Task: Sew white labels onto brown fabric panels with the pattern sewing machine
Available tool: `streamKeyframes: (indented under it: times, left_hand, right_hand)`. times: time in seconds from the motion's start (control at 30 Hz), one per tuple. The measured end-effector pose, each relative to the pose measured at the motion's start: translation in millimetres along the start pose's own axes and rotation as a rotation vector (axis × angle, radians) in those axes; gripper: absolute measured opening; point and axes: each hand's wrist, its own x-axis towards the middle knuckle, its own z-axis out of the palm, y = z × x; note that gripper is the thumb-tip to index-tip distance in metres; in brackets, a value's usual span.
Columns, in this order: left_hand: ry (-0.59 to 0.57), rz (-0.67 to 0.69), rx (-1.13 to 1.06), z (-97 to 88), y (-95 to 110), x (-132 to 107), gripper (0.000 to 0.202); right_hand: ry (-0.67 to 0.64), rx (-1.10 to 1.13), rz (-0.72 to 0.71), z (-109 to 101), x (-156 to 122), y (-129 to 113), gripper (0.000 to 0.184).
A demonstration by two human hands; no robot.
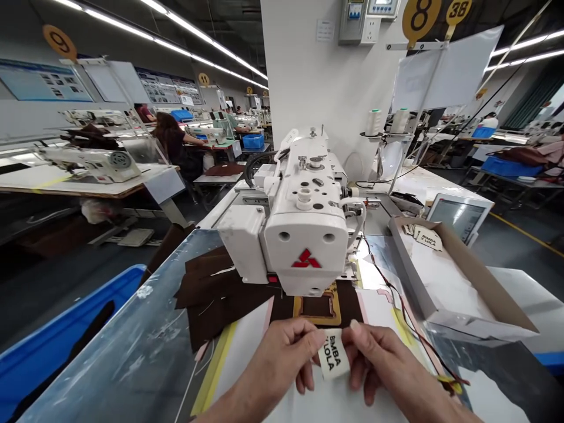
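Note:
A cream fabric label [333, 359] printed "BIMBA Y LOLA" is held in front of the sewing machine, tilted so its text runs downward. My left hand [288, 355] pinches its left edge between thumb and fingers. On the opposite side my right hand [381, 355] grips the upper right edge, thumb raised. Just beyond my fingers, a gold-coloured clamp frame [335, 311] lies on dark brown fabric [282, 308] beneath the head of the white sewing machine [304, 235]. More dark brown fabric pieces [207, 299] are heaped left of the machine.
At right stands an open cardboard box [497, 299] with several similar labels [427, 238] inside. Behind it is a display screen [458, 214]. Loose cables [396, 288] cross the table's right side. A blue bin [83, 317] sits at lower left. Other workers are seated farther back.

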Motion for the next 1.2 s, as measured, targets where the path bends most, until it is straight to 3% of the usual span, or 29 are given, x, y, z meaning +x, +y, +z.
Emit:
streamKeyframes:
  times: [0.23,0.5,0.73,0.87,0.93,1.03,1.13,1.2]
  left_hand:
    - [0.071,-0.063,-0.268,-3.2,-5,-4,0.057]
    - [-0.044,-0.082,-0.023,-20.2,-3,2,0.052]
    - [0.036,-0.053,-0.081,-11.9,-17,6,0.061]
    - [0.035,-0.063,-0.014,-17.3,-19,4,0.058]
    - [0.132,0.026,0.18,-28.4,-16,2,0.046]
    - [0.282,0.305,0.61,-50.0,-12,0,0.029]
    - [0.23,0.633,0.923,-65.0,-13,1,0.029]
    - [0.173,0.771,1.039,-67.7,-14,2,0.028]
  right_hand:
    - [-0.06,-0.016,0.005,4,9,11,0.056]
    - [-0.105,-0.056,0.042,9,19,-1,0.051]
    - [-0.094,0.001,0.086,11,27,26,0.064]
    - [-0.015,-0.072,0.052,7,35,15,0.066]
    - [0.012,-0.213,0.094,0,43,1,0.06]
    - [0.014,-0.371,0.179,-14,60,-19,0.044]
    - [-0.036,-0.451,0.193,-24,76,-31,0.033]
    - [-0.066,-0.51,0.171,-26,85,-36,0.03]
